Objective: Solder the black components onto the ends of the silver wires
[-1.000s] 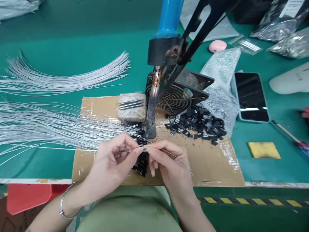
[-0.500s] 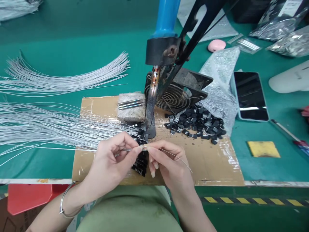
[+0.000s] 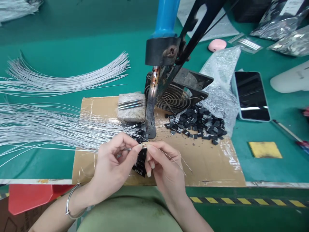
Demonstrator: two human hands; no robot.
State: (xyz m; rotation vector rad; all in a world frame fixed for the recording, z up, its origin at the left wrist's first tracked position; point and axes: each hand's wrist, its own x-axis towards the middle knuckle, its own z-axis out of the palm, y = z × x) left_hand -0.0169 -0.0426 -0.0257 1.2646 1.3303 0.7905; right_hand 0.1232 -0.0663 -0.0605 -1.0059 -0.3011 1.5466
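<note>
Beyond the hands, silvery strips in a clear bag.

Thin pale wires, free ends aslant above brown cardboard.

A workshop, by the look of it; a green surface carries a soldering iron on a black stand, a grimy fan, bundled wires and a heap of small black parts; yellow-and-black hazard tape runs along below.
</note>
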